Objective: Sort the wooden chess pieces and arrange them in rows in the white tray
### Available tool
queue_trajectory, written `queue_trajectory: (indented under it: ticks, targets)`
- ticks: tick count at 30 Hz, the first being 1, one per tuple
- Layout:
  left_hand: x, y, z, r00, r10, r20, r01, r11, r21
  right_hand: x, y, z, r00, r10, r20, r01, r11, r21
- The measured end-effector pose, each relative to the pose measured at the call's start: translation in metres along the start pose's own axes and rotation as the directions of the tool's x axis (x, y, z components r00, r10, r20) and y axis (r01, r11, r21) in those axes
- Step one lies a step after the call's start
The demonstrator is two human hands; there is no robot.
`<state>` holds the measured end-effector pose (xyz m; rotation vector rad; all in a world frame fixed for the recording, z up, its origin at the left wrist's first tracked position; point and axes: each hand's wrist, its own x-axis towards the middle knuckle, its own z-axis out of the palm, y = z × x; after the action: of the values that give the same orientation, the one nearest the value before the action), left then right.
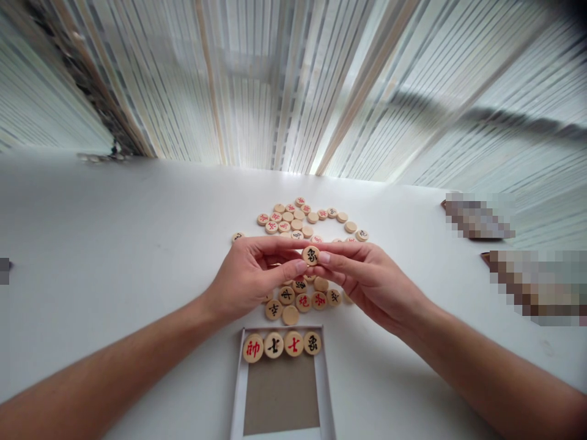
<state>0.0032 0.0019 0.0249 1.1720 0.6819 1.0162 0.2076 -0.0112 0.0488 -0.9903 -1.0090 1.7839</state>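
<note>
A round wooden chess piece [310,255] with a black character is pinched between the fingertips of both hands above the white table [114,244]. My left hand [250,275] holds it from the left with thumb and fingers closed on its edge. My right hand [367,278] grips it from the right the same way. Below the hands lies a loose pile of similar pieces [300,299], some red, some black. Nearer me, a shallow white box [238,391] with a brown floor holds a row of several pieces [282,344] along its far wall.
More wooden pieces [302,219] are scattered farther back on the table, beyond my hands. Blurred-out objects [479,215] sit at the right edge. Striped blinds [293,79] hang behind the table.
</note>
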Motion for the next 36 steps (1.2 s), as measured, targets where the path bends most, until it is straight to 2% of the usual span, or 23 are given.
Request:
queue_trajectory:
  ticks: [6, 13, 21, 25, 30, 36]
  targets:
    - [-0.001, 0.003, 0.001, 0.999, 0.003, -0.041, -0.001, 1.000, 0.028, -0.001, 0.001, 0.000, 0.996, 0.030, -0.082, -0.031, 0.999, -0.018]
    - [-0.003, 0.003, 0.001, 0.999, -0.009, -0.041, 0.011, 0.999, 0.037, 0.000, 0.004, 0.000, 0.998, -0.058, -0.030, 0.055, 0.995, -0.086]
    - [-0.004, 0.003, 0.003, 0.998, -0.020, -0.060, 0.023, 0.998, 0.051, 0.000, 0.005, -0.001, 0.992, -0.098, -0.076, 0.080, 0.974, -0.211]
    - [-0.005, 0.004, 0.005, 0.998, 0.048, -0.029, -0.042, 0.985, 0.166, 0.000, 0.004, 0.002, 0.994, -0.088, -0.067, 0.072, 0.975, -0.210]
    - [-0.008, 0.000, 0.005, 0.980, 0.195, 0.027, -0.191, 0.905, 0.379, 0.001, 0.005, 0.002, 0.992, -0.071, -0.103, 0.046, 0.974, -0.224]
    - [-0.011, 0.000, 0.005, 0.962, 0.258, 0.091, -0.273, 0.871, 0.409, 0.001, 0.005, 0.002, 0.997, -0.058, -0.059, 0.045, 0.979, -0.199]
